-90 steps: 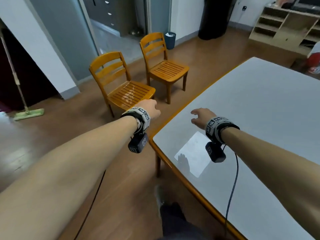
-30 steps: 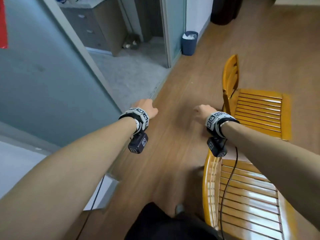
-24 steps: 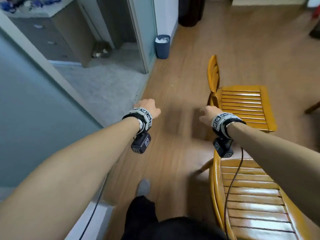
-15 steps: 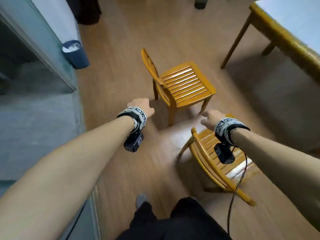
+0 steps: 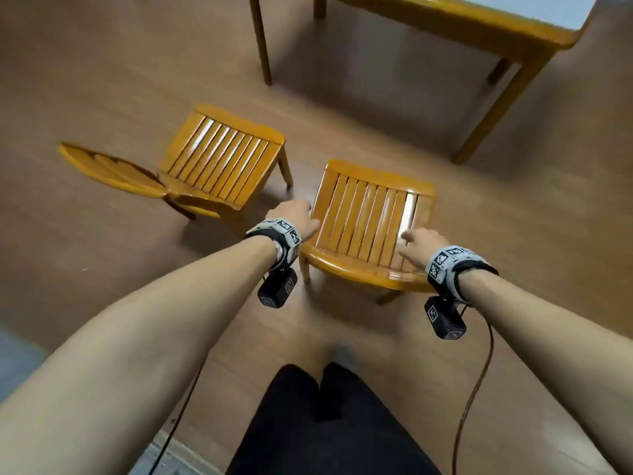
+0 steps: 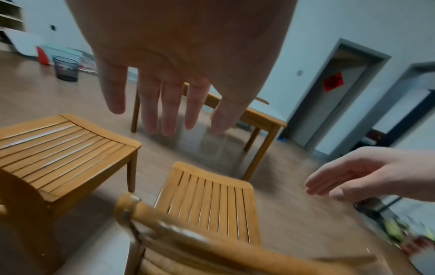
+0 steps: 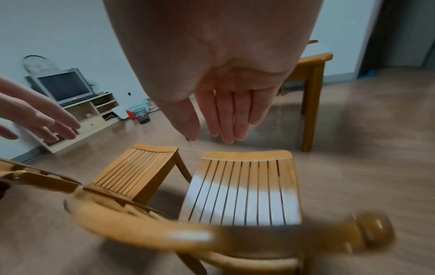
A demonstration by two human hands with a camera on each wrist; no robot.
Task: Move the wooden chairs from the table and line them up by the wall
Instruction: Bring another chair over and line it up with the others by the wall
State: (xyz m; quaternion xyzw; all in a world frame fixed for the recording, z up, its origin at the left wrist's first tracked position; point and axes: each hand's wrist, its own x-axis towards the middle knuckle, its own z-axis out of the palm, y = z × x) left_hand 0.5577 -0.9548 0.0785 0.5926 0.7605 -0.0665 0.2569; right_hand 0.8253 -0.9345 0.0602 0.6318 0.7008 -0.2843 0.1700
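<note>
Two slatted wooden chairs stand side by side on the floor, facing the table. The nearer chair (image 5: pixel 370 221) is right below my hands, its back top rail (image 6: pixel 188 240) close under my wrists and blurred. The other chair (image 5: pixel 219 162) stands to its left. My left hand (image 5: pixel 291 217) hovers over the near chair's left side, fingers (image 6: pixel 164 111) straight and empty. My right hand (image 5: pixel 423 243) hovers over the right side, fingers (image 7: pixel 230 115) straight and together, holding nothing. Neither hand touches the near chair's seat (image 7: pixel 244 189) or rail.
The wooden table (image 5: pixel 479 25) with a pale top stands beyond the chairs, its legs (image 7: pixel 310 104) on the brown floor. A low shelf unit with a TV (image 7: pixel 63 85) and a dark bin (image 6: pixel 65 68) stand by the far wall. A door (image 6: pixel 334 89) is at the right.
The view has swung round from beside the chairs to behind the nearer one. Both hands now hang over its back and seat, still empty.
</note>
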